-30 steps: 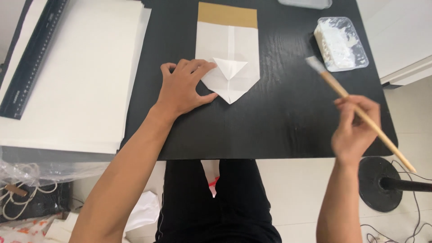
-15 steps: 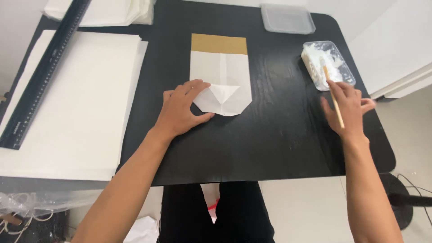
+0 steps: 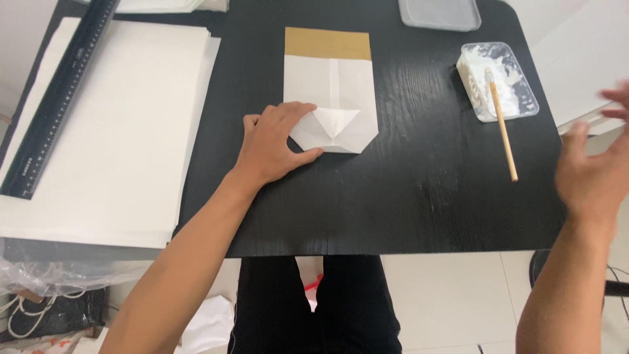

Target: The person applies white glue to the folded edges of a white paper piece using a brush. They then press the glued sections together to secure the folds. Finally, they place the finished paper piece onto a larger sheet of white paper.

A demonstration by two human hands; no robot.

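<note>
Your left hand (image 3: 278, 144) lies flat, fingers spread, pressing the folded paper bag (image 3: 331, 92) at mid-surface (image 3: 406, 210). Your right hand (image 3: 593, 174) hovers open and empty, blurred, off the right edge. Between them, a brush (image 3: 501, 124) leans from a clear tray (image 3: 517, 98) holding white paste. Paper sheets (image 3: 118, 131) and a ruler (image 3: 59, 98) lie left.

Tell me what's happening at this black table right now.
A person sits at a black table making a flat white paper bag with a brown strip at its top. The left hand presses on the bag's folded lower corner. The right hand is open, empty and blurred, off the table's right edge. A wooden brush leans with its tip in a clear tray of white paste. A stack of white sheets and a black ruler lie to the left.
</note>
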